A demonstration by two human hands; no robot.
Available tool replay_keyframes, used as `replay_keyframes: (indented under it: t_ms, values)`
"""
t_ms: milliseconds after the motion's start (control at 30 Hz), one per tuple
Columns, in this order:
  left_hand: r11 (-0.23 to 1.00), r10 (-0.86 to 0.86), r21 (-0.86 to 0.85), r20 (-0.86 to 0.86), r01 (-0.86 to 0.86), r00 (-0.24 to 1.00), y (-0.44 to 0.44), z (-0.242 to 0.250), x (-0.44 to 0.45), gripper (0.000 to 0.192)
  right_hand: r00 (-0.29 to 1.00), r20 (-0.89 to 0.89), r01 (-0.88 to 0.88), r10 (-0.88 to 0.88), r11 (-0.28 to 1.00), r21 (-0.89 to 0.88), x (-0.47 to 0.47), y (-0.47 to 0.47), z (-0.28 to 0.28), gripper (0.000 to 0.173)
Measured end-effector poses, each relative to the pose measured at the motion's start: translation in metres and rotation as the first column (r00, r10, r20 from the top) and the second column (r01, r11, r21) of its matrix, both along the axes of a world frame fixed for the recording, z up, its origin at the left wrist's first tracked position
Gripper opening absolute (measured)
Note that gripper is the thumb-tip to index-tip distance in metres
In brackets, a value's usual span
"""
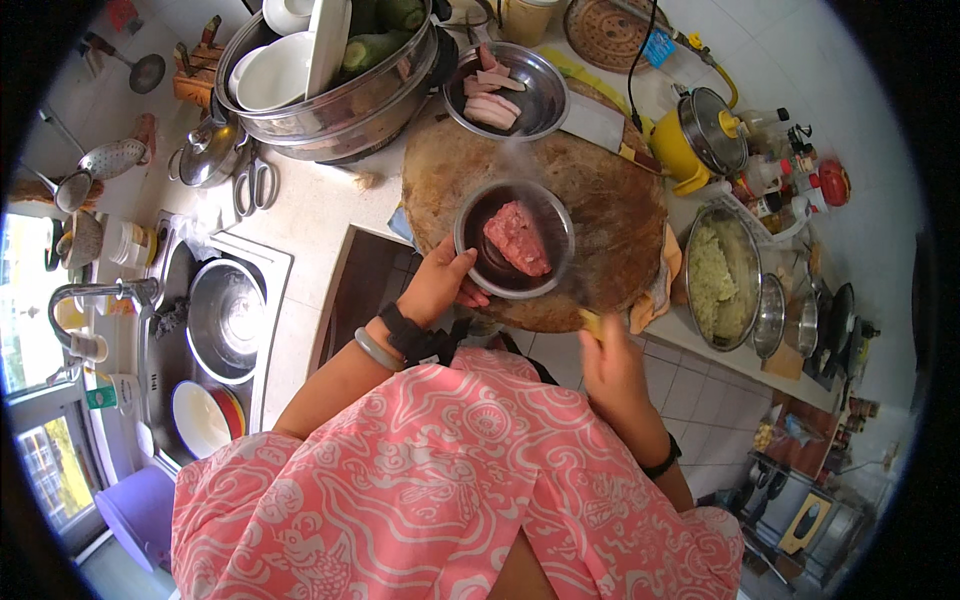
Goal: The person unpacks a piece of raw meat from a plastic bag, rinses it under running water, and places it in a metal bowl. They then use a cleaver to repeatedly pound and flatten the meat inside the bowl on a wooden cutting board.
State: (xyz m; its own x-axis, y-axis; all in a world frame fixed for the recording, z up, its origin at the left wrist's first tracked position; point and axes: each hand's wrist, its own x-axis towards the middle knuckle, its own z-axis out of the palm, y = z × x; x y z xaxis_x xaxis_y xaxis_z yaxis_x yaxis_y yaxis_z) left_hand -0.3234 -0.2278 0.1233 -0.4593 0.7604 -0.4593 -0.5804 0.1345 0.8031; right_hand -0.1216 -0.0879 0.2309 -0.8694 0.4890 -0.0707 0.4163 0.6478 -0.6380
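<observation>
My left hand (442, 277) grips the near left rim of a small metal bowl (469, 251), thumb over the edge and fingers beneath. A lump of minced meat (517, 238) lies in that bowl, which is over a round wooden chopping block (615, 202). To its right, my right hand (616, 364) is closed on a yellowish handle (592, 324). Motion blurs this hand, and a faint grey streak crosses the bowl, so the tool's shape cannot be told. Beyond, a second metal bowl (555, 90) of sliced pork (491, 109) stands on the block beside a cleaver (592, 120).
A large steamer pot (330, 124) with dishes and green gourds stands back left, near scissors (255, 184). The sink (169, 352) is at left. Rightward are a bowl (739, 337) of shredded pale-green vegetable (712, 277), a yellow pot (679, 142) and several bottles (765, 176).
</observation>
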Motion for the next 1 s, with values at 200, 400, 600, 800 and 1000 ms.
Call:
replay_keyframes:
  t_ms: [200,400,600,800,1000]
  values:
    - [1.000,0.022,-0.010,-0.002,-0.023,1.000,0.001,-0.003,0.001,0.029,1.000,0.008,-0.027,0.027,0.999,-0.029,0.002,0.007,-0.006,0.018]
    - [0.998,0.055,-0.023,0.023,-0.055,0.998,0.002,-0.001,0.003,0.028,0.984,-0.173,0.039,-0.043,0.999,-0.025,0.018,0.003,0.023,0.022]
    - [0.998,0.059,-0.028,0.049,-0.058,0.997,0.002,-0.001,0.003,0.027,0.995,0.012,0.095,-0.095,0.995,-0.034,0.021,0.010,0.025,0.020]
    - [0.998,0.059,-0.035,0.031,-0.057,0.998,0.001,-0.003,0.004,0.029,0.993,0.100,0.038,-0.056,0.983,0.177,0.025,0.007,0.005,0.019]
    - [0.998,0.058,-0.023,0.024,-0.057,0.998,0.001,0.000,0.005,0.031,0.996,0.089,0.005,-0.023,0.980,0.196,0.026,0.011,0.010,0.021]
